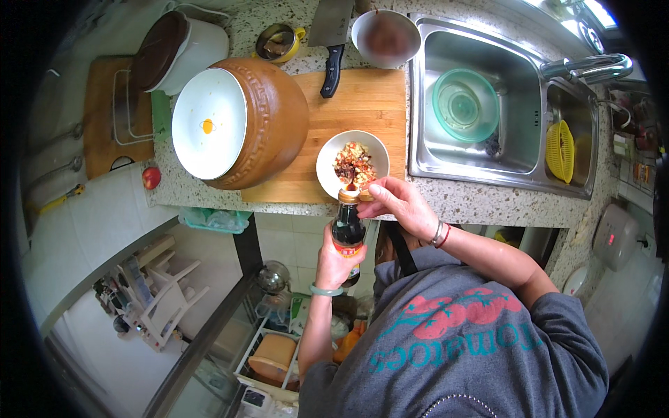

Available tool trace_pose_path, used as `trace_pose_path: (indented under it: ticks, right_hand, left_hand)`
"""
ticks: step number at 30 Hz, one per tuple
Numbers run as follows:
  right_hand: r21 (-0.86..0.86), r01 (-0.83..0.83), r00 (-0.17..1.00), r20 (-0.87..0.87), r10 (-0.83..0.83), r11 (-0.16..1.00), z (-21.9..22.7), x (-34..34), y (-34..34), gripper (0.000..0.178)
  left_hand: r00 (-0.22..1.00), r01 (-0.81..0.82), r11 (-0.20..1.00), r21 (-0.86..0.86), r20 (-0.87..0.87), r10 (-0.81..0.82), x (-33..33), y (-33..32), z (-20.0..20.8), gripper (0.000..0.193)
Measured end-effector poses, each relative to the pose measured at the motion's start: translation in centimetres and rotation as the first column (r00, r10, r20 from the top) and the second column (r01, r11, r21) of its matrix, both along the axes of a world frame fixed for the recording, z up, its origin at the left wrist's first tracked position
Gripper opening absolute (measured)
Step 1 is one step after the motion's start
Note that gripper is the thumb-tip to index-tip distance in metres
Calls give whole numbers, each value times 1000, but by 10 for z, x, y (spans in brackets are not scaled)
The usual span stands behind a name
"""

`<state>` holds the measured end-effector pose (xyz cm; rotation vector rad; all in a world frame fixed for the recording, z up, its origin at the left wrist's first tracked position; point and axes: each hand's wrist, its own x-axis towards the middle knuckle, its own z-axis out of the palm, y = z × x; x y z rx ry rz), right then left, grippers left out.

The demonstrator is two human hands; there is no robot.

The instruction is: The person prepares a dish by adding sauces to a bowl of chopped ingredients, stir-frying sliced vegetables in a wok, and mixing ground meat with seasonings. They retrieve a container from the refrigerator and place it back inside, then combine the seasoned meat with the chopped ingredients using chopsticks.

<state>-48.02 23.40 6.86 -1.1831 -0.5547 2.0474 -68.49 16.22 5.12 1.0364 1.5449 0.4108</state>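
Bottle (348,228), dark, in closely curled left fingers (339,260), right fingers (391,198) pinched at its cap (366,196), mouth by the near rim of the white bowl (326,157), near the table's front edge (296,211); probably best poured slowly and steadily.

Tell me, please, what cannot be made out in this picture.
Upper white bowl: contents blurred, head view.
Cleaver: far end of the blade cut off by the upper edge, head view.
Dark bottle: label partly covered by the left hand, head view.
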Motion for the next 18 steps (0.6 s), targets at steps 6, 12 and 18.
trace_pose_path:
  ticks: [6,12,18]
  right_hand:
    - [381,-235,878,477,27,894,28,16,-8,33]
    - [569,-551,530,804,-270,611,86,60,-10,39]
    - [710,-369,812,560,-163,600,98,133,-50,33]
  left_hand:
    - [996,33,953,300,-86,-7,23,-3,3,77]
    - [996,87,869,486,-51,-71,68,-8,25,78]
    - [934,338,767,545,-91,-347,140,-19,39,78]
